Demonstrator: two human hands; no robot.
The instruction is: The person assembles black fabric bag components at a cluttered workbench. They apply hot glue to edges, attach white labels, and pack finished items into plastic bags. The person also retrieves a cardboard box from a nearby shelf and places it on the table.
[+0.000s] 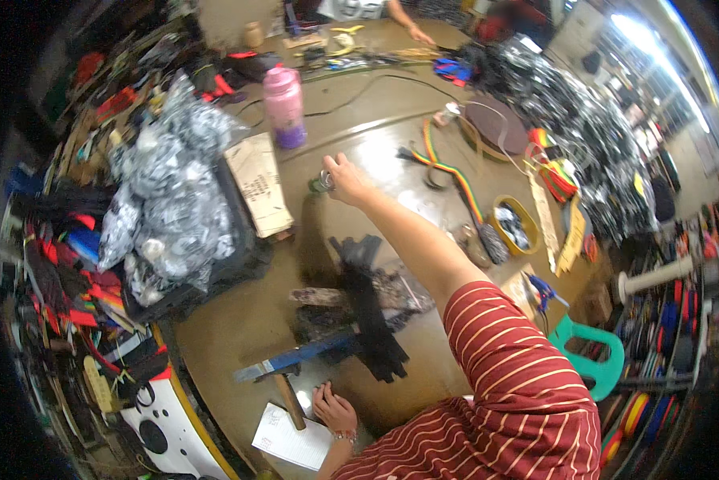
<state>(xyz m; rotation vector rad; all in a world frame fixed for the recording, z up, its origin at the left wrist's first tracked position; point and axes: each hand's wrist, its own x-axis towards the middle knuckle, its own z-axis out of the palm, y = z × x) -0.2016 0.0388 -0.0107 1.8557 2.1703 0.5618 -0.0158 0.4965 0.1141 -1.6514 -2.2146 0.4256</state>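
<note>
My right arm stretches far across the brown table. At its end my right hand (346, 182) is closed round a small shiny, greenish round thing (323, 182) whose kind I cannot make out. Low in the picture, my left hand (335, 410) rests on the tabletop, holding nothing, its fingers apart. Beside it a hammer (291, 402) lies with its wooden handle across a white sheet of paper (283, 440). A blue metal bar (283, 362) lies just beyond the hammer. Strips of black webbing (375, 332) are spread over the middle of the table.
At left stands a black crate (251, 256) of plastic-wrapped pieces, with a cardboard piece (259, 184) beside it. A pink-purple bottle (285, 108) stands farther off. A striped strap (455, 180), a yellow bowl (530, 240) and a green stool (607, 352) are at right. Another person's hand (419, 34) is across the table.
</note>
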